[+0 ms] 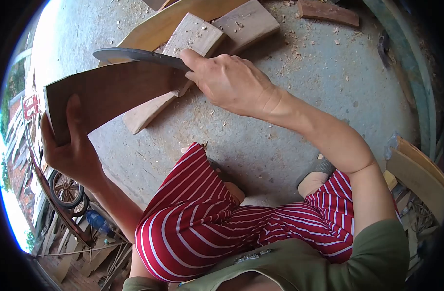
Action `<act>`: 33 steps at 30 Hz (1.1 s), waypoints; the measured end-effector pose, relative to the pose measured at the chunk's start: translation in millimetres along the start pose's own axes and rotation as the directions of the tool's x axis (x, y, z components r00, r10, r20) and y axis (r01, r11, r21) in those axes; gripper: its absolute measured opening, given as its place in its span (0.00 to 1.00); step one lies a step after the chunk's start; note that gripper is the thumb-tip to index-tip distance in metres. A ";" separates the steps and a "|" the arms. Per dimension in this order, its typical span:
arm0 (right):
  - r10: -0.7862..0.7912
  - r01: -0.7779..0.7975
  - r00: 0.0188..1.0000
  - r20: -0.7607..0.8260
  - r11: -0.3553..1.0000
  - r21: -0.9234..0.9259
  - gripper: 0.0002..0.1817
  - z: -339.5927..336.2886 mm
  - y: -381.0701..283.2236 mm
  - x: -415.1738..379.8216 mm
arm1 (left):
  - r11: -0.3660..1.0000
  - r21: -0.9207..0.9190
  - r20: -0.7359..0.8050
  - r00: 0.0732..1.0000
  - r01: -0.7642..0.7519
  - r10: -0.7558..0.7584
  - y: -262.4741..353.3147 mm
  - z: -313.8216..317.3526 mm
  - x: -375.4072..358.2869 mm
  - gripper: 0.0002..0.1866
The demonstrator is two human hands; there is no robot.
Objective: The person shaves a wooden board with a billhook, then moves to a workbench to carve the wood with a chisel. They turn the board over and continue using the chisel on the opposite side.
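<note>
My left hand (74, 145) grips the lower left end of a curved, dark brown wooden board (113, 92), its fingers on the broad face. My right hand (231, 85) is closed around the near end of a long, dark, flat tool (139, 55), perhaps a blade. The tool lies along or just above the board's upper edge; whether they touch is hard to tell. Its rounded far end points left, past the board. The board's right end reaches close to my right fingers. The tool's handle is hidden in my right hand.
Beyond the board, wooden blocks (195, 35) and a long pale plank (156, 22) lie on the concrete floor (304, 92) among wood chips. A reddish wood piece (328, 12) lies at the top right. Boards (418, 177) stand at the right; a wheel (66, 189) is at the left.
</note>
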State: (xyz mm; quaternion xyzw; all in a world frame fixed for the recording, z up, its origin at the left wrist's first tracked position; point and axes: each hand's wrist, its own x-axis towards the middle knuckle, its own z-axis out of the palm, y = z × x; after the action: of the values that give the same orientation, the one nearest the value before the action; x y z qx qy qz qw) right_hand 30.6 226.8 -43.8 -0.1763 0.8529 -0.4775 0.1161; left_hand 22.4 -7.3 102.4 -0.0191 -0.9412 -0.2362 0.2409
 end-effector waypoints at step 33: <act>0.002 -0.004 0.999 -0.038 0.999 -0.050 0.15 6.8 5.9 8.9 | 0.972 -0.232 -0.155 0.988 -0.038 0.001 6.3 21.7 -10.2 0.15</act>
State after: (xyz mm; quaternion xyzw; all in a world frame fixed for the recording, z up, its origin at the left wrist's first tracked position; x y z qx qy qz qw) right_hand 23.8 220.8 -52.6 -0.1687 0.8670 -0.4589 0.0962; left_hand 22.7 8.9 83.7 -0.0384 -0.8851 -0.3437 0.3113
